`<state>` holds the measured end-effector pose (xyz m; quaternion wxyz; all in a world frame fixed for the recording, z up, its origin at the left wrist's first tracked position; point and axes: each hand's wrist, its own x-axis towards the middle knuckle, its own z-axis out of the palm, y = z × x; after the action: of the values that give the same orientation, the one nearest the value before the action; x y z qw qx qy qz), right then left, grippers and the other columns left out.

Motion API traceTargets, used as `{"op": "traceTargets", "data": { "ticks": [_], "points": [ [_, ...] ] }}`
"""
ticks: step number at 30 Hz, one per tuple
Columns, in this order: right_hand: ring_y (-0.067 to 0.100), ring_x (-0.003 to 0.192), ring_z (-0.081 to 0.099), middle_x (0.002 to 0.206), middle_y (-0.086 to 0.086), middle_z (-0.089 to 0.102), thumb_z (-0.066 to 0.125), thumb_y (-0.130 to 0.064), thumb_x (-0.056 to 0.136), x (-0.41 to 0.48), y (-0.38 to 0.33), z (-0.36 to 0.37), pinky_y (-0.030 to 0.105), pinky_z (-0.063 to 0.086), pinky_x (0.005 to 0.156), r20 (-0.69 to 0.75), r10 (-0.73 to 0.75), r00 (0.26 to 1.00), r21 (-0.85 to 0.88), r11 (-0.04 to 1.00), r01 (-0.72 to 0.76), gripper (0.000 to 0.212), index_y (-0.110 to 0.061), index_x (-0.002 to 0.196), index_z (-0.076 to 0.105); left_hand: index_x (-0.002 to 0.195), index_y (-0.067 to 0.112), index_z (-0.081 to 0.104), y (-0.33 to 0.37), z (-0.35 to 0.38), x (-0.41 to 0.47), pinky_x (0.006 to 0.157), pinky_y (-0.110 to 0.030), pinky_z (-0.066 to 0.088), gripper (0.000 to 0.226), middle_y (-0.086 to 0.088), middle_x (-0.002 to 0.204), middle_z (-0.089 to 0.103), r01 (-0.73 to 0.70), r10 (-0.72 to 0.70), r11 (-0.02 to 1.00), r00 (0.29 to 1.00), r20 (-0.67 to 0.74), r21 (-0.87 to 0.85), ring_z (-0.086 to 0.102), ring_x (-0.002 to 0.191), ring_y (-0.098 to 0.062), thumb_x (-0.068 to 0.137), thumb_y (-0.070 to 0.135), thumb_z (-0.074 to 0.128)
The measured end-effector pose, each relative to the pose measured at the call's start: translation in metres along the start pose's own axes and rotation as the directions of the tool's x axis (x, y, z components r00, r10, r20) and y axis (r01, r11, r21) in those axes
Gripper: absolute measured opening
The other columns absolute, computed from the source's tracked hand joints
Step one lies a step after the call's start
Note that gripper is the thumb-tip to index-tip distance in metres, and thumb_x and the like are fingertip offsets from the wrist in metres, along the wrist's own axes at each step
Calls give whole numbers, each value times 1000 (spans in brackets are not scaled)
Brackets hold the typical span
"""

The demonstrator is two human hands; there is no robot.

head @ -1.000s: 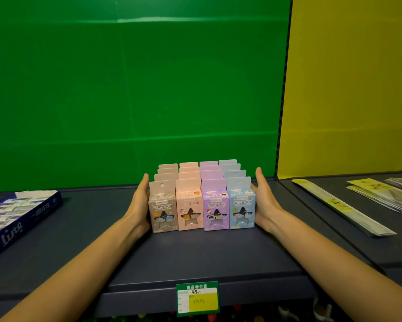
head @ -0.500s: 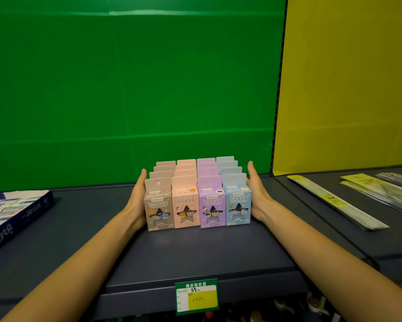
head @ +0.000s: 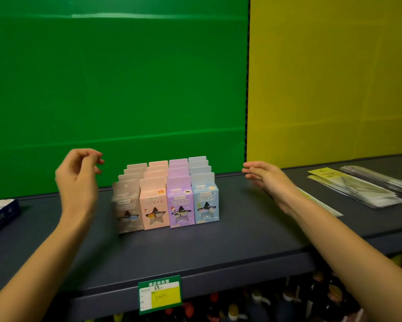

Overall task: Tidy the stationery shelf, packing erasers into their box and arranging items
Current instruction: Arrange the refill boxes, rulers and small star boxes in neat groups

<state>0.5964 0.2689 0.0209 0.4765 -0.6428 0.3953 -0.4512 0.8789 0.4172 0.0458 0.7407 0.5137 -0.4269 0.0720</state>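
Head view: the small boxes (head: 167,201) stand in four tight colour rows mid-shelf (head: 218,247), fronts out, likely squared for display. The left hand (head: 79,180) hovers beside them, loosely curled and empty. The right hand (head: 268,180) is flat, empty and apart. The blue eraser box (head: 0,214) sits far left.

Small cartons (head: 167,201) stand upright on the shelf (head: 195,247) in a tight block, four columns of four: grey, pink, purple, blue, with star windows facing front. The dark-blue eraser box (head: 0,214) lies well apart at far left, cut off by the frame edge.
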Motion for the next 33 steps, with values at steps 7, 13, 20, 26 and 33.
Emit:
{"op": "traceTargets", "data": {
  "ticks": [7,13,20,26,33],
  "points": [
    [16,96,58,126,16,57,41,0,94,10,6,-94,10,50,80,-62,18,998,13,1000,-17,28,-5,117,55,73,31,51,63,70,-77,62,-16,37,12,20,69,59,-272,269,962,931,247,-25,46,64,5,81,26,44],
    [25,129,44,138,15,48,40,-2,95,27,32,-151,30,34,108,-30,188,982,20,982,-187,38,-1,132,44,80,26,53,59,179,-130,62,-15,39,9,3,71,57,-109,10,987,778,628,120,49,65,-3,82,23,45],
    [27,130,42,139,19,45,40,-5,95,49,59,-165,32,32,110,97,321,942,54,944,-327,40,0,135,39,131,5,39,29,282,-162,98,-34,38,39,-15,133,52,-72,-464,812,524,714,580,50,120,-29,97,26,35],
    [30,129,43,139,23,45,42,-5,93,62,63,-153,40,32,112,146,308,940,18,949,-313,44,2,136,38,131,2,38,31,332,-168,111,-42,28,45,-19,140,44,-20,-583,734,493,645,679,43,126,-32,99,30,22],
    [29,128,43,139,10,44,32,-6,95,61,59,-141,35,40,101,210,307,928,-17,950,-311,45,-5,140,32,134,1,35,35,355,-177,114,-41,16,46,-21,144,36,138,-658,705,492,570,696,30,136,-32,99,28,20]
  ]
}}
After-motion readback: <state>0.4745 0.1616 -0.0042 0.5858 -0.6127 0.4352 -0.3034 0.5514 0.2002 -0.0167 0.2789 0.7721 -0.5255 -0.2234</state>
